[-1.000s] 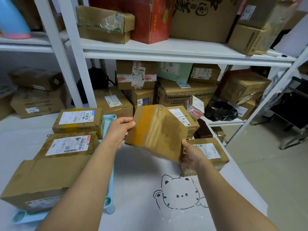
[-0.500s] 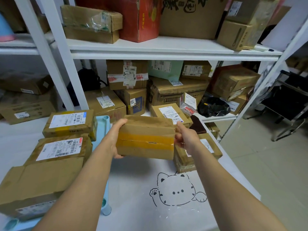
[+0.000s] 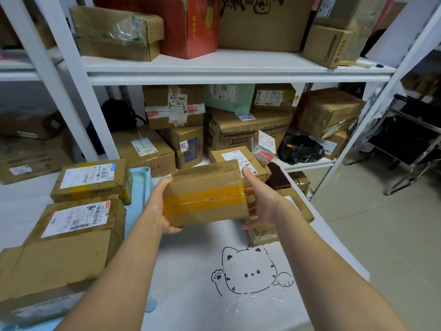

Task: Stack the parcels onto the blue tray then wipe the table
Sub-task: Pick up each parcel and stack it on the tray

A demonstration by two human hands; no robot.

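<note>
A: Where's the taped parcel (image 3: 205,194)?
B: Up off the table (image 3: 191,278), held approx level over the far middle, btw the blue tray (image 3: 140,187) and the boxes at the rt edge. Its yellow tape band faces the cam.
A: Hands?
B: Both gripping it. L hand (image 3: 160,206) clamps the left end, thumb on top, fingers curled under the bottom edge. R hand (image 3: 260,201) has the rt end, thumb up on the top corner, fingers reaching under.
A: Tray?
B: Along the table's left side. Three parcels in a row on it, packed close: far parcel (image 3: 93,180) w/ white label up, middle parcel (image 3: 78,218) w/ barcode label up, near parcel (image 3: 55,271) biggest, plain side up, at the near left corner.
A: Rt edge?
B: Labelled box (image 3: 241,156) just behind the held one. Another box (image 3: 262,232) below the R hand, mostly hidden. Dark brown cloth (image 3: 278,179) just beside them, twd the far rt corner.
A: Else?
B: Cat drawing (image 3: 250,273) on the white cover nr the front edge. White shelving (image 3: 214,68) behind, full of cartons.
</note>
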